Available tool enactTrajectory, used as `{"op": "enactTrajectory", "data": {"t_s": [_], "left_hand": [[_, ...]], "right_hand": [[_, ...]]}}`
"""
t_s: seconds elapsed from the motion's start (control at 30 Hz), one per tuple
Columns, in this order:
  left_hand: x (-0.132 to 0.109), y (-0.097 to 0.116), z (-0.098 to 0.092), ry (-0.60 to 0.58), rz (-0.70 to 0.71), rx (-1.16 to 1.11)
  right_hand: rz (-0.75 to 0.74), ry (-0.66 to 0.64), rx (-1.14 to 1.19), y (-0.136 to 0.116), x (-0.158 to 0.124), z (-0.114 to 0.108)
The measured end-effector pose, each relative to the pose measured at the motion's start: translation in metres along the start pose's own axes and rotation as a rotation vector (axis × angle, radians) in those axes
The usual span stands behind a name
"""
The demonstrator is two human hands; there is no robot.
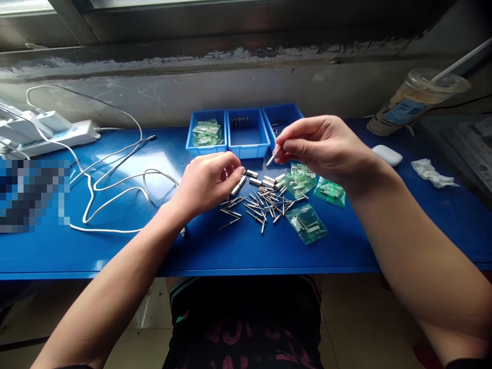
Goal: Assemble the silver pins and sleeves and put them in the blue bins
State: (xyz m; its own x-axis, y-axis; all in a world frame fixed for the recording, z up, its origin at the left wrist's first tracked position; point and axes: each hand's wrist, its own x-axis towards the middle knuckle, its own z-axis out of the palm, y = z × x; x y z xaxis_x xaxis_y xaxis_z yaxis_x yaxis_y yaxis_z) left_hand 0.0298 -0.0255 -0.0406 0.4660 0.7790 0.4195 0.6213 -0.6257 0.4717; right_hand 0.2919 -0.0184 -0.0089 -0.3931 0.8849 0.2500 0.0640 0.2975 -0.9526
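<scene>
Label (406, 108) on the drink cup (418, 101) is illegible; right hand (326, 147) pinches a rivet-like metal pin (272, 157); whether left hand (208, 182) grips anything, I cannot tell.

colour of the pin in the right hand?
Silvery metallic: the pin in the right hand, seen in the head view.

"What's behind the table (346, 246)?"
"A grey wall (161, 97), scuffed and stained, with ragged white paint flaking in a band below the dark window frame (192, 25)."
"Where's the light from?"
"The window (126, 2), brightest at upper left. It leaves a pale glare on the table's blue surface; the right side is dimmer."
"And the floor (357, 338)?"
"Pale tiles, in shadow, joints showing."
</scene>
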Motion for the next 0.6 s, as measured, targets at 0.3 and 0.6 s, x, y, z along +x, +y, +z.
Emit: {"op": "enactTrajectory", "data": {"t_s": [0.3, 0.6], "left_hand": [[0.0, -0.001, -0.002, 0.007, -0.01, 0.01], [-0.001, -0.001, -0.001, -0.016, -0.002, 0.012]], "right_hand": [[0.258, -0.125, -0.086, 0.002, 0.005, -0.014], [0.327, 0.237, -0.123, 0.009, 0.009, -0.024]]}}
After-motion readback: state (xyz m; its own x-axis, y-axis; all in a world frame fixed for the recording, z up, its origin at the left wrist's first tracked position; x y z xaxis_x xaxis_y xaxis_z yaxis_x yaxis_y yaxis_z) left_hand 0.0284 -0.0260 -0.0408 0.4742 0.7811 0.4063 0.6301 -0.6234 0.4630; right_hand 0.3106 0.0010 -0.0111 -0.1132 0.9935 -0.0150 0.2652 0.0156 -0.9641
